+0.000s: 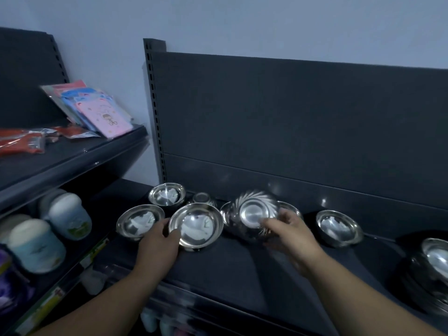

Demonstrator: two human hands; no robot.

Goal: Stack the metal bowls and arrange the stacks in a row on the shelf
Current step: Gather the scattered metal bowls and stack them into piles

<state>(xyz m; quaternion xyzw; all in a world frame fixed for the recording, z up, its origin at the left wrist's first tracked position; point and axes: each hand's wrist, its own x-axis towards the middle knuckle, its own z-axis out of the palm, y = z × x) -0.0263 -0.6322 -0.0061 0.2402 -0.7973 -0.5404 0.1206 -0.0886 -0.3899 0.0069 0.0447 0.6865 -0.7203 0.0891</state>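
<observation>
Your left grip (157,243) pinches the plain bowl (197,226) by its near rim; your right grip (293,236) holds the swirled bowl (254,213), tilted.

The dark shelf (242,267) before me carries steel bowls. At my left, the front-left bowl (140,220) and back-left bowl (166,195) sit upright. A small upturned bowl (202,198) lies near the back panel (291,117), the right bowl (339,226) stands alone, and a stack of bowls (434,270) sits far right.
</observation>
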